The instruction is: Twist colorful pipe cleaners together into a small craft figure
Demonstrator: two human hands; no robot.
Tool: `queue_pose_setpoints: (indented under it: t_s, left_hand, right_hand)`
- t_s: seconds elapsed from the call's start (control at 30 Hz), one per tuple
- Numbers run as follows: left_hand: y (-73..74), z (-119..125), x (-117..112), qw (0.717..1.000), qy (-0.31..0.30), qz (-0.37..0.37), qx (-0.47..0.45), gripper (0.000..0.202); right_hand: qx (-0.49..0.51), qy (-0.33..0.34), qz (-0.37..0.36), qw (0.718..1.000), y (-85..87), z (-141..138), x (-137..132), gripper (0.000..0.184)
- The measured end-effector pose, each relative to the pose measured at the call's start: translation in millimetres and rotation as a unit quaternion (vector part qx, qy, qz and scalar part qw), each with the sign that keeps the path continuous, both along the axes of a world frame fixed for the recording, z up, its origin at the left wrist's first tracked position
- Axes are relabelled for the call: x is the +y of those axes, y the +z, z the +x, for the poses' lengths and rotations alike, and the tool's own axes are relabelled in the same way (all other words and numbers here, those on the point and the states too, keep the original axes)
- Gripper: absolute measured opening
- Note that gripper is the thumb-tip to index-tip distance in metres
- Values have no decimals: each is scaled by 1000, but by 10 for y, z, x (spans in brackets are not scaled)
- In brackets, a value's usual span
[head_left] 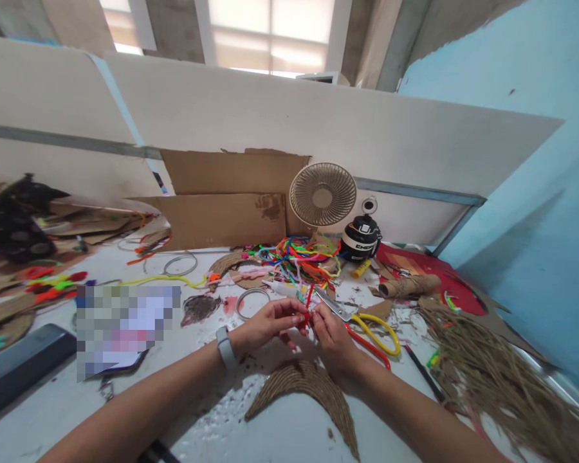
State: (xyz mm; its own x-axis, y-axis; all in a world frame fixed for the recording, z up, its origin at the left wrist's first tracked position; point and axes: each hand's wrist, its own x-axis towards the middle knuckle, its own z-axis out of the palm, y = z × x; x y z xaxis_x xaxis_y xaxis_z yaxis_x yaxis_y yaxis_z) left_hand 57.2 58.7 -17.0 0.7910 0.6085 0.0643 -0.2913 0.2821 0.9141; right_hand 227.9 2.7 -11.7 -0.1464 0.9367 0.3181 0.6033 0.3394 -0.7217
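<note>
My left hand and my right hand meet over the white table, fingers pinched together on a red pipe cleaner that sticks up between them. The left wrist wears a grey watch band. Just below the hands lies a crescent of coiled brown rope. Scissors with yellow and red handles rest right of my right hand. Behind the hands sits a heap of coloured pipe cleaners.
A small beige fan and a black helmet-like object stand at the back by cardboard sheets. Loose brown fibre covers the right side. Metal rings, a dark tablet and scraps lie at left.
</note>
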Motion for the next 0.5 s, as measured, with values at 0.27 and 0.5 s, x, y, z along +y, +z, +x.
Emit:
queue_pose_setpoints:
  t_s: [0.27,0.5]
  left_hand:
    - [-16,-4,-6,1000,10,-6,5,27]
    - [4,-5,-10,1000,2,-10,17,30]
  right_hand:
    - [15,-11,9,1000,-34,-2,11,23]
    - [20,-20,1,1000,-14,-13,7,22]
